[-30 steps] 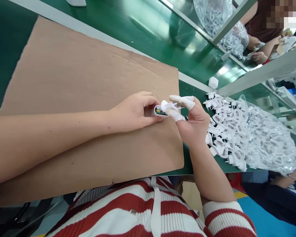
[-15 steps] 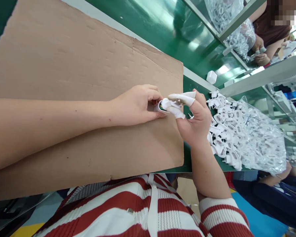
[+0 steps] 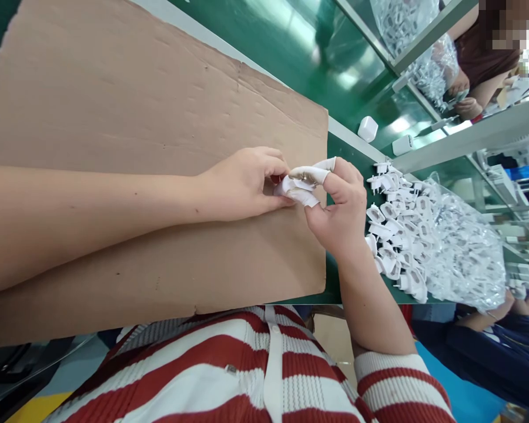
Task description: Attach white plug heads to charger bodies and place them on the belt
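Note:
A small white charger housing (image 3: 281,189) is pinched between the thumb and fingers of my left hand (image 3: 247,183), over the cardboard. My right hand (image 3: 337,197), with white finger covers on its thumb and fingers, closes around a white plug cap (image 3: 300,184) at the housing's right end. Cap and housing touch; whether they are fully joined I cannot tell, since my fingers hide most of the seam. The dark smudged finger cover (image 3: 311,174) lies over the cap. To the right of this hand is a heap of loose white plug caps (image 3: 394,226).
A brown cardboard sheet (image 3: 114,117) covers much of the green bench. Beyond the heap lies a clear plastic bag (image 3: 462,252) of white parts. Two white housings, one a rounded block (image 3: 368,128), stand near a metal rail (image 3: 467,141). Co-workers sit at the right.
My right hand has moved left and brought the plug cap against the housing's open end. The green and dark inside of the housing, visible before, is now covered.

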{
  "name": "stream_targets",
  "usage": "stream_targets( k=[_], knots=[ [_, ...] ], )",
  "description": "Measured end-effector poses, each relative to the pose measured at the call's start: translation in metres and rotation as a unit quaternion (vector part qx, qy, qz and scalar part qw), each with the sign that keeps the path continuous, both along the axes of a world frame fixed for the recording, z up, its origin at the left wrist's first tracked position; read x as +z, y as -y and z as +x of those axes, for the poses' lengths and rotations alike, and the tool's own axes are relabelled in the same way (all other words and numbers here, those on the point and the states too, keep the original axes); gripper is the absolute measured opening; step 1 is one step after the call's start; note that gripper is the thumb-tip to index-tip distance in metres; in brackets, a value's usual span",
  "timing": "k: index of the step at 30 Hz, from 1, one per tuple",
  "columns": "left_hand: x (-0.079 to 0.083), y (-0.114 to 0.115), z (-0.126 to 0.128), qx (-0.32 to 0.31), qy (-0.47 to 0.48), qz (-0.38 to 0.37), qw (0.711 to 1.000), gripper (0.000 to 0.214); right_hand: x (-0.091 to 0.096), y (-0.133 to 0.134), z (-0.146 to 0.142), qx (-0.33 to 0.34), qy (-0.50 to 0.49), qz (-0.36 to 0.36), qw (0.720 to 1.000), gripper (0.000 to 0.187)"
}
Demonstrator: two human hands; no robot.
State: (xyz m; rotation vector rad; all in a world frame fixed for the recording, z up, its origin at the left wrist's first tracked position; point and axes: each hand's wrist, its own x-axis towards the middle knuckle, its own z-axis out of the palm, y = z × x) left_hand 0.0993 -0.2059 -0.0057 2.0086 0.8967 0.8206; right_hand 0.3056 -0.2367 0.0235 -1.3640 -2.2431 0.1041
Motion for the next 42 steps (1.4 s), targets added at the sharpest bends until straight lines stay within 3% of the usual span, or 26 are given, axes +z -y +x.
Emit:
stream_targets(
  k=[4,9,14,20,28,33,36,39,42],
  knots=[
    [0.002,0.002,0.001,0.0,-0.006,0.012,1.0,0.022,-0.004,0.001,-0.003,0.013,-0.069,-0.046,0.996,0.023],
    [0.006,0.004,0.001,0.007,-0.022,-0.005,1.0,0.026,-0.003,0.004,-0.006,-0.021,-0.031,-0.03,0.999,0.025],
    [0.007,0.004,0.001,0.004,-0.032,-0.007,0.999,0.028,0.0,0.002,-0.003,0.013,-0.02,-0.039,0.999,0.022],
    [0.003,-0.001,0.001,0.005,-0.008,-0.005,1.0,0.025,-0.008,0.002,-0.004,-0.01,-0.039,0.025,0.999,0.02],
    [-0.001,-0.003,0.002,0.017,0.002,-0.022,1.0,0.027,0.008,-0.005,0.001,0.006,-0.01,-0.019,1.0,0.007],
    [-0.003,0.001,0.003,0.023,0.007,-0.017,1.0,0.027,-0.011,0.004,-0.01,-0.061,-0.035,0.002,0.998,0.007],
    [0.001,0.003,0.005,0.014,0.006,-0.024,1.0,0.029,-0.015,0.005,-0.006,-0.055,-0.068,-0.027,0.996,0.023],
    [0.009,-0.01,0.003,0.012,0.004,-0.08,0.997,0.035,0.001,0.005,0.018,-0.025,-0.102,-0.051,0.993,0.048],
    [0.016,-0.049,-0.006,0.076,0.002,-0.093,0.993,0.048,0.022,0.008,0.054,-0.074,-0.023,-0.058,0.995,0.042]
  ],
)
